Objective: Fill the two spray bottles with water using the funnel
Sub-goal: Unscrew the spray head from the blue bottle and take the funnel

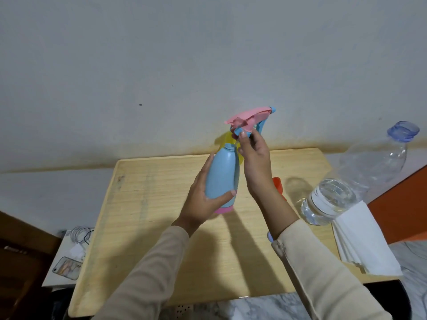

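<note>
Left hand (pixel 203 199): wrapped round the blue spray bottle (pixel 223 179) — thumb across its front.
Right hand (pixel 255 162): pinched the pink-and-blue spray head (pixel 250 118) — fingers curled.

The left hand (pixel 201 204) grips the blue bottle (pixel 221 172) low on its body. Above that grip, the right hand (pixel 256 165) pinches the pink sprayer (pixel 249 116). An orange funnel (pixel 278 184) shows just right of it.

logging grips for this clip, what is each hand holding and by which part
Both hands hold the blue spray bottle: the left hand grips its body, the right hand pinches the base of the pink spray head.
</note>
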